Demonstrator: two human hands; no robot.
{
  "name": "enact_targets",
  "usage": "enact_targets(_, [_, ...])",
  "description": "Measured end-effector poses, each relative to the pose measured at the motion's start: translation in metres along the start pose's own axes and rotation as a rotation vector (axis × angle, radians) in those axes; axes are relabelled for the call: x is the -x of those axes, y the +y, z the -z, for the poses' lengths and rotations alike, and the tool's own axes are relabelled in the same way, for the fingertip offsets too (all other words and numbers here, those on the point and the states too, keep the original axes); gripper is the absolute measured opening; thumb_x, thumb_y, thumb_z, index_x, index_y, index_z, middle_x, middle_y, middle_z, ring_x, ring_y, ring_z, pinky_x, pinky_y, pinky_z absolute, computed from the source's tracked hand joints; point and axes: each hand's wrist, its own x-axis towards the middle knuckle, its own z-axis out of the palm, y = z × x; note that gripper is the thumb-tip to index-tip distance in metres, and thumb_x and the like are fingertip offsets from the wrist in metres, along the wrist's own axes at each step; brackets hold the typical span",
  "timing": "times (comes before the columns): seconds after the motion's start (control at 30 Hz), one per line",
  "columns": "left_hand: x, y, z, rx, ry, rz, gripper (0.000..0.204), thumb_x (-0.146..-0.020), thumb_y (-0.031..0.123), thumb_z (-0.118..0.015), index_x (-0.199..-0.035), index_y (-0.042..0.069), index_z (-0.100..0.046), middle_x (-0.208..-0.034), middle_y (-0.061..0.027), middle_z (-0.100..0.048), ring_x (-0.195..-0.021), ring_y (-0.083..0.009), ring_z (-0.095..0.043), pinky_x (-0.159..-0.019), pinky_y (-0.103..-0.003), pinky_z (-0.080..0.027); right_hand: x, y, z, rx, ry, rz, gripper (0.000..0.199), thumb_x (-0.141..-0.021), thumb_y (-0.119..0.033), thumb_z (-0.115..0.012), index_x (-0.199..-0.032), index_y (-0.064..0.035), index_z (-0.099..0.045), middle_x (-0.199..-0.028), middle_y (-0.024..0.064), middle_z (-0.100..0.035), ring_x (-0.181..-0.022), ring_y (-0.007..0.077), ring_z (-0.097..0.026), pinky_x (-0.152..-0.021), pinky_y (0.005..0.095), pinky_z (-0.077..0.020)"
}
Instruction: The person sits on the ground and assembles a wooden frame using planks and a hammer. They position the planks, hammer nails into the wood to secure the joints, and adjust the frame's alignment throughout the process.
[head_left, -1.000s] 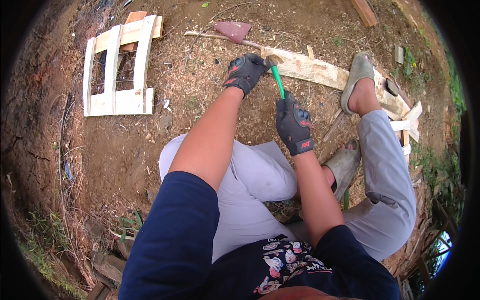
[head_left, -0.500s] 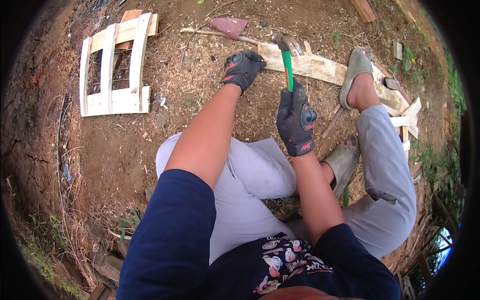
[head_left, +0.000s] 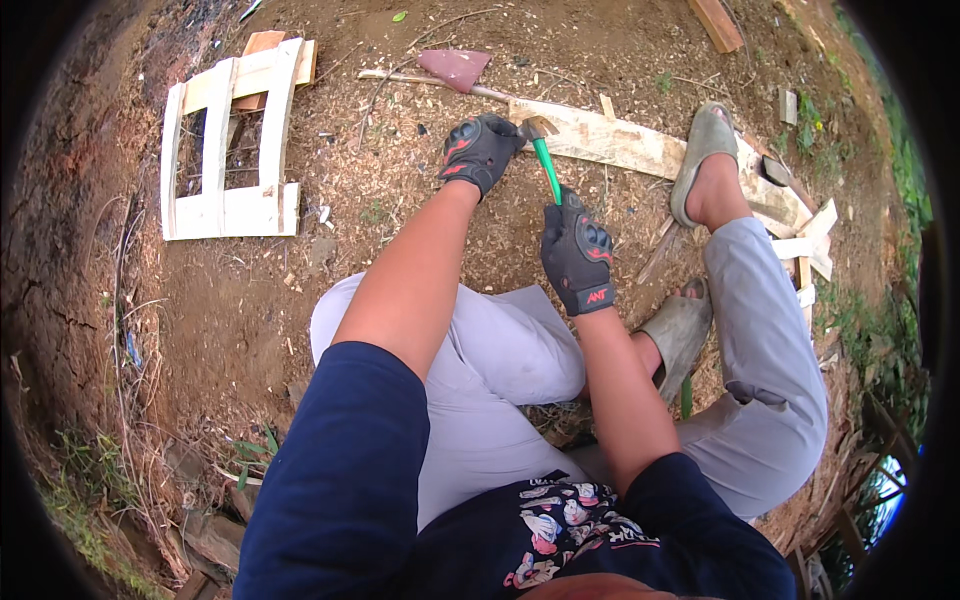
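My right hand (head_left: 577,255), in a black glove with red marks, is closed round the green handle of a hammer (head_left: 546,167). The hammer's metal head is at the left end of a pale wooden plank (head_left: 615,138) lying on the ground. Close by on the left, my left hand (head_left: 480,152), in a matching glove, has its fingers curled together at that same plank end. Whatever those fingertips pinch is hidden or too small to name. My right foot in a greenish sandal (head_left: 712,150) rests against the plank farther right.
A slatted pale wood frame (head_left: 218,140) lies at the far left. Beyond the hands are a reddish flat piece (head_left: 456,68) and a thin stick. Offcuts (head_left: 818,240) and a dark block (head_left: 775,170) lie at the right. Wood chips cover the brown soil.
The hammer head has come down and left, from above the plank to its left end beside my left hand. My right hand has shifted slightly left; the left stays nearly in place.
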Motion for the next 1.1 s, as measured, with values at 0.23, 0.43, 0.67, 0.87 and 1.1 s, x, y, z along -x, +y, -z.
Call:
enact_targets(0.23, [0.001, -0.002, -0.001, -0.031, 0.025, -0.011, 0.030, -0.089, 0.045, -0.078, -0.105, 0.020, -0.084, -0.108, -0.0055, -0.081, -0.102, -0.0287, -0.076, -0.093, -0.041, -0.058, -0.010, -0.007, -0.001, -0.074, 0.102, 0.009, 0.035, -0.107, -0.025, -0.056, -0.133, -0.0022, -0.064, -0.097, 0.0261, -0.073, -0.081, 0.0447, -0.072, -0.070, 0.0538, -0.0571])
enact_targets(0.43, [0.006, -0.001, 0.002, 0.064, 0.017, -0.003, 0.027, -0.088, 0.041, -0.082, -0.105, 0.020, -0.084, -0.107, -0.0055, -0.082, -0.101, -0.0270, -0.077, -0.092, -0.039, -0.058, -0.003, -0.004, -0.001, -0.045, 0.008, -0.136, 0.032, -0.107, -0.027, -0.055, -0.126, -0.0041, -0.067, -0.096, 0.0258, -0.072, -0.080, 0.0452, -0.071, -0.071, 0.0552, -0.0566])
enact_targets(0.67, [0.001, 0.001, 0.003, 0.108, -0.052, 0.018, 0.031, -0.087, 0.035, -0.084, -0.110, 0.015, -0.082, -0.109, -0.0064, -0.082, -0.102, -0.0243, -0.076, -0.094, -0.037, -0.057, 0.000, 0.028, -0.006, -0.101, -0.059, -0.357, 0.040, -0.108, -0.032, -0.050, -0.126, -0.0005, -0.066, -0.102, 0.0287, -0.072, -0.089, 0.0498, -0.070, -0.080, 0.0586, -0.0546])
enact_targets(0.87, [-0.018, -0.026, 0.008, 0.172, 0.003, -0.064, 0.033, -0.085, 0.028, -0.084, -0.114, 0.013, -0.081, -0.112, -0.0066, -0.082, -0.107, -0.0238, -0.076, -0.099, -0.036, -0.056, 0.011, 0.055, -0.017, -0.046, -0.093, -0.434, 0.037, -0.107, -0.035, -0.053, -0.116, -0.0027, -0.066, -0.099, 0.0277, -0.073, -0.092, 0.0498, -0.070, -0.083, 0.0579, -0.0544])
enact_targets(1.1, [-0.021, 0.006, 0.051, -0.329, 0.175, -0.293, 0.040, -0.091, 0.011, -0.068, -0.128, 0.020, -0.075, -0.139, -0.0095, -0.069, -0.130, -0.0316, -0.064, -0.112, -0.043, -0.050, -0.006, 0.062, -0.004, -0.160, -0.094, -0.618, 0.039, -0.098, -0.041, -0.067, -0.108, -0.0035, -0.064, -0.099, 0.0237, -0.073, -0.094, 0.0467, -0.071, -0.084, 0.0554, -0.0553])
